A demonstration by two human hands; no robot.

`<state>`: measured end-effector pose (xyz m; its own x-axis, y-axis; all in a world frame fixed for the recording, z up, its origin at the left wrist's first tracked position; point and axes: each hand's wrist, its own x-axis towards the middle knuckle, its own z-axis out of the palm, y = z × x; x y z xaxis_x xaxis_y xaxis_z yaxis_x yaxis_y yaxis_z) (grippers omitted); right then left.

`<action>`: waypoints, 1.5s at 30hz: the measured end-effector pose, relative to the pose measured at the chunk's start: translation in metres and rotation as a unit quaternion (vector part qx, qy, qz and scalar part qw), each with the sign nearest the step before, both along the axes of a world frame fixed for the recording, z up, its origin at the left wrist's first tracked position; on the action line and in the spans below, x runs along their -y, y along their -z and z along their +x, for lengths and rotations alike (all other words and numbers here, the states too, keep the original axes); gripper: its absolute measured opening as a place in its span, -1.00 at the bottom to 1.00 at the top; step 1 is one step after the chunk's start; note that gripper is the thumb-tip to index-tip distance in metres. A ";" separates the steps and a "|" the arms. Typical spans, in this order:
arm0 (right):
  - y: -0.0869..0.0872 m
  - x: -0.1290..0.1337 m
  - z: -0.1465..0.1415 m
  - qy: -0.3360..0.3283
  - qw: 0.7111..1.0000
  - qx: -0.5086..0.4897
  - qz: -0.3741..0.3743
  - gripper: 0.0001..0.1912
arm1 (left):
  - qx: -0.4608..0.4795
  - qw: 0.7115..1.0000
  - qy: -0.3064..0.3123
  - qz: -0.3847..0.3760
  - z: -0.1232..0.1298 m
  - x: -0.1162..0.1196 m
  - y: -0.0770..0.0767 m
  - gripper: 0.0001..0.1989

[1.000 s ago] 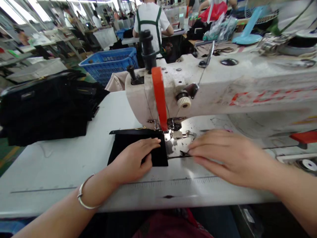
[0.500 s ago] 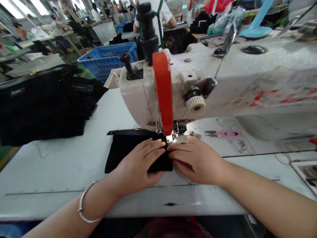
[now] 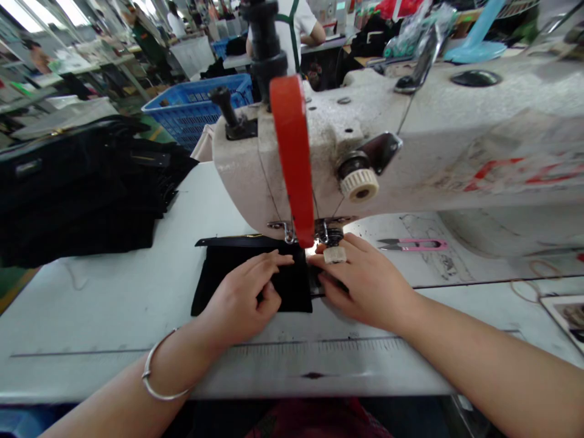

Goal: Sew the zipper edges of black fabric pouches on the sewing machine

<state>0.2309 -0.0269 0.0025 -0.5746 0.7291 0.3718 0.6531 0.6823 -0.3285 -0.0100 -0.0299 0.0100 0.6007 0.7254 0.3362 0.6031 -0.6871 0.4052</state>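
Near the middle of the surface (image 3: 114,365), directly below the sewing machine head (image 3: 365,128), lies a black fabric piece (image 3: 287,292), its right end under the presser foot (image 3: 326,234). A dark zipper tape (image 3: 237,242) runs along its far edge. The hands are apart but close, one on each side of the needle area. The left hand (image 3: 241,298) presses on the fabric with curled fingers. The right hand (image 3: 365,283) touches the fabric's right end, fingers bent, with no clear grip. Thread snips with pink handles (image 3: 410,244) lie on the machine bed to the right. A stack of black fabric pieces (image 3: 77,194) sits at the surface's far left. A blue plastic crate (image 3: 196,109) stands beyond the far edge.
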 end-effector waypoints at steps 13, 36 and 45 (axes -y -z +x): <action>0.006 0.001 -0.003 0.041 0.999 0.021 -0.016 -0.69 | -0.100 0.994 0.037 0.013 0.015 0.005 0.004 -0.47; 0.001 -0.013 0.010 0.198 0.964 -0.179 0.010 -0.94 | -0.092 0.993 0.060 -0.036 0.010 -0.004 0.002 -0.43; 0.005 -0.029 0.021 0.256 0.919 -0.263 -0.142 -0.78 | -0.088 0.993 0.069 -0.034 0.009 -0.003 0.002 -0.44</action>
<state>0.2515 0.0024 -0.0026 0.0768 0.9647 0.2520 0.5641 0.1664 -0.8088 -0.0005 -0.0273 0.0078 0.7412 0.6494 0.1699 0.5703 -0.7427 0.3510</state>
